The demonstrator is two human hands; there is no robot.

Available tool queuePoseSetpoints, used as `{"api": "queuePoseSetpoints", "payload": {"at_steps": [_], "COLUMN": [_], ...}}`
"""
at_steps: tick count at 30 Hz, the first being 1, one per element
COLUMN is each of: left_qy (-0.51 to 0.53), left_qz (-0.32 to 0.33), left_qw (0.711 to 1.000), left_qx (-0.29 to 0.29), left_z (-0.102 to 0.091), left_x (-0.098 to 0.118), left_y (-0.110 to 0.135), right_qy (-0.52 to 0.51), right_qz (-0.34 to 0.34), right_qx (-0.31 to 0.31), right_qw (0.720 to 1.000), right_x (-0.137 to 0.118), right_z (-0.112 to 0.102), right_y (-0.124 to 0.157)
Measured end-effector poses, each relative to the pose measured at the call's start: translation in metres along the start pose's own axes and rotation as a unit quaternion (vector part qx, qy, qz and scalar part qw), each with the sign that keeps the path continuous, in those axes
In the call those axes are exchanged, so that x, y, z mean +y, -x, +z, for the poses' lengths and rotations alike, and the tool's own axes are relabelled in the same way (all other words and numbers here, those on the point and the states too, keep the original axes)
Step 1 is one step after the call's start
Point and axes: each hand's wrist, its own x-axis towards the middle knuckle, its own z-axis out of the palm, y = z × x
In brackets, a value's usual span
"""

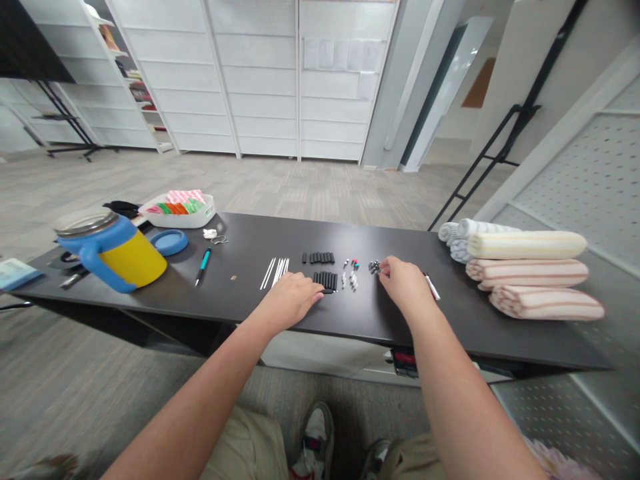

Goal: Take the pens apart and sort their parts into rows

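Note:
My left hand (293,298) rests on the black table (240,300), its fingertips pinched on a small black tube at the end of the nearer row of black tubes (326,279). A second row of black tubes (318,257) lies just behind. My right hand (404,280) is closed in a pinch at a little heap of dark metal parts (374,267); a white pen barrel (433,287) pokes out from under it. Between the hands lie several small pen tips and springs (351,275). Thin white refill rods (275,271) lie left of my left hand.
A yellow and blue mug (117,257) lies on its side at the left, by a blue lid (169,242) and a teal pen (203,265). A white tray of coloured packets (180,208) sits behind. Rolled towels (530,273) fill the table's right end.

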Motion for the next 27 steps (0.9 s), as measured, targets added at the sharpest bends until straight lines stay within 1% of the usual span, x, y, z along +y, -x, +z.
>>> {"api": "queuePoseSetpoints", "payload": {"at_steps": [4, 10, 15, 18, 20, 22, 23, 24, 27], "left_qy": [0.008, 0.003, 0.003, 0.012, 0.016, 0.017, 0.017, 0.017, 0.015], "left_qz": [0.000, -0.001, -0.007, -0.010, -0.008, -0.006, -0.003, 0.001, 0.019], "left_qw": [1.000, 1.000, 1.000, 1.000, 1.000, 1.000, 1.000, 1.000, 0.999], "left_qx": [0.001, -0.005, -0.003, -0.001, 0.002, 0.006, 0.010, 0.014, 0.023], "left_z": [0.001, 0.000, -0.001, -0.001, -0.001, -0.001, -0.001, -0.001, 0.000], "left_x": [-0.001, 0.000, 0.001, 0.001, 0.001, 0.001, 0.001, 0.001, 0.000], "left_y": [-0.001, -0.001, 0.000, -0.001, -0.001, -0.001, 0.000, 0.000, 0.002], "right_qy": [0.033, -0.007, -0.041, -0.054, -0.074, -0.125, -0.149, -0.165, -0.190], "right_qz": [0.001, 0.013, 0.018, 0.002, -0.014, -0.044, -0.070, -0.104, -0.192], "right_qx": [-0.011, -0.006, 0.024, 0.074, 0.115, 0.134, 0.127, 0.106, 0.029], "right_qw": [0.999, 1.000, 0.999, 0.996, 0.991, 0.982, 0.978, 0.975, 0.962], "right_x": [0.005, 0.005, 0.002, -0.005, -0.016, -0.034, -0.044, -0.054, -0.079], "right_z": [0.004, 0.007, 0.006, -0.001, -0.005, -0.007, -0.007, -0.006, 0.002], "right_y": [-0.003, -0.004, -0.001, 0.010, 0.022, 0.037, 0.044, 0.051, 0.065]}}
